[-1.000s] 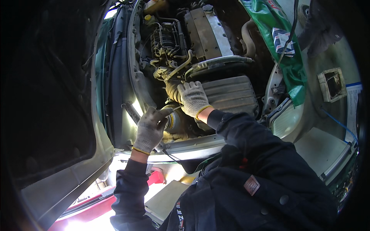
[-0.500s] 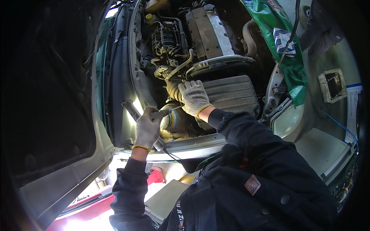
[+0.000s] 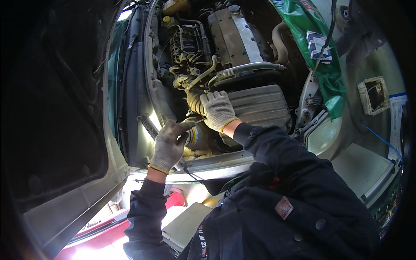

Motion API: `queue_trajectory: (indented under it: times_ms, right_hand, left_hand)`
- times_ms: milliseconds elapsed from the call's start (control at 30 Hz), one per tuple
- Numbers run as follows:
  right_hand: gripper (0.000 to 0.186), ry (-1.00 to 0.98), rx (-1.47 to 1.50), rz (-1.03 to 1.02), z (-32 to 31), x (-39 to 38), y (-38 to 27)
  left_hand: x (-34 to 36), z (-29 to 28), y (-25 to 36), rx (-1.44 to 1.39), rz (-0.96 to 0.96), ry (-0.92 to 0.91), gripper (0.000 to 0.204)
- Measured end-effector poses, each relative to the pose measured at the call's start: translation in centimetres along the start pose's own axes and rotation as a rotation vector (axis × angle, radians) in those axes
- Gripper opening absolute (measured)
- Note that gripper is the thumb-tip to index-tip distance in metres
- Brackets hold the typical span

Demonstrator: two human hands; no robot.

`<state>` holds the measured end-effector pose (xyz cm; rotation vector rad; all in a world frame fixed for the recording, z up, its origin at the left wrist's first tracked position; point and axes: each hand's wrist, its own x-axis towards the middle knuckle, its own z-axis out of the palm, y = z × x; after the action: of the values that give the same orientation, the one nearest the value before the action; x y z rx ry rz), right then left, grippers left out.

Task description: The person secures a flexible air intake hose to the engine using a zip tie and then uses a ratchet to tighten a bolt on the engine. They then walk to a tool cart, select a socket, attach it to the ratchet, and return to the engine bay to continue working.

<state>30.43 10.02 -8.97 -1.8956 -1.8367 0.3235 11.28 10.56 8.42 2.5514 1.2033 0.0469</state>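
My left hand (image 3: 168, 147), in a grey knit glove, is closed round the dark handle of a screwdriver (image 3: 199, 121). Its thin shaft points right and reaches the edge of my right hand (image 3: 218, 112). That hand, gloved too, has its fingers curled over the end of a ribbed air intake hose (image 3: 196, 100), beside a black ribbed plastic cover (image 3: 260, 106). Its fingertips and the screwdriver's tip are hidden. Just below the shaft lies a round, pale duct (image 3: 194, 135) with a yellowish band.
An engine (image 3: 236, 37) fills the bay beyond my hands. The raised hood (image 3: 56, 108) stands at the left. A green fender cover (image 3: 331, 86) carries a small box (image 3: 318, 45). A lit work lamp (image 3: 154, 119) shines beside my left hand. A person (image 3: 362, 32) is at the far right.
My left hand has turned slightly round the screwdriver handle, its fingers shifting a little. My right hand stays in place.
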Motion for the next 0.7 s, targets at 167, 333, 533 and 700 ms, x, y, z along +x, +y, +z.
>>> queue_trajectory:
  times_ms: [167,333,533,700]
  right_hand:
    - [0.074,0.006,-0.012,0.0,0.0,0.0,0.0]
    - [0.074,-0.017,0.004,-0.005,-0.3,-0.1,0.0]
    - [0.064,0.015,-0.031,0.001,-0.4,-0.2,-0.1]
    - [0.061,-0.006,-0.013,-0.002,-0.5,-0.2,-0.2]
  left_hand:
    - [0.3,0.0,0.2,-0.2,-0.421,0.036,0.039]
    - [0.1,-0.7,-0.3,0.396,0.273,-0.039,0.033]
    - [-0.1,0.7,-0.1,-0.282,-0.455,0.056,0.035]
    - [-0.2,0.0,-0.7,0.41,0.477,0.101,0.023]
